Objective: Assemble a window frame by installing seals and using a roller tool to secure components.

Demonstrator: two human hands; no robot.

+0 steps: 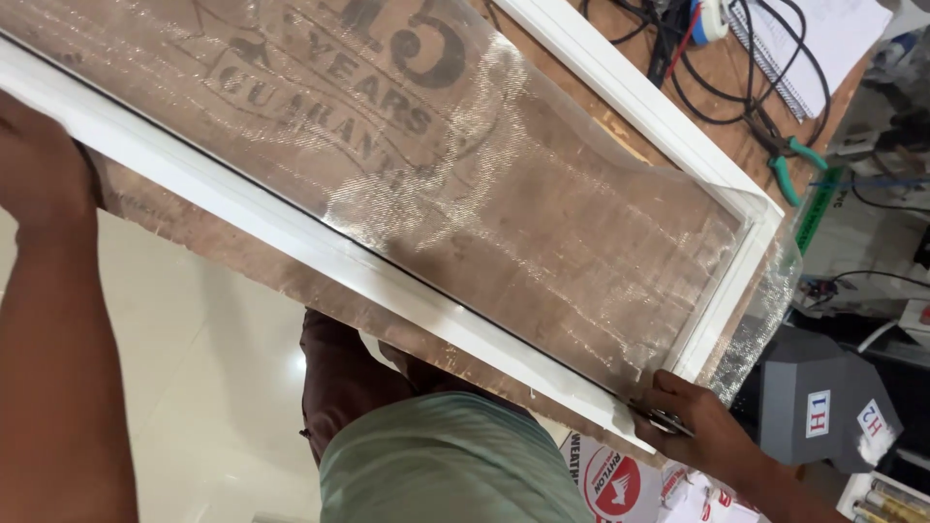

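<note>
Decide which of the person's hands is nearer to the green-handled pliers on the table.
Right. The right hand holds the white frame at its corner below the green-handled pliers; the left hand grips the frame's far opposite end.

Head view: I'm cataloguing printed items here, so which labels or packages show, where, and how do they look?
Printed plywood board: under the mesh, brown with dark stamped lettering.
Two labels: small white rectangles on the grey angular block, lower right.
Cartons: bottom centre, white with a red round logo.

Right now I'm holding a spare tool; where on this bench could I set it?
Barely any room: the white frame with its mesh covers most of the wooden bench. The strip beyond it is crowded with cables, a notebook and green-handled pliers.
</note>
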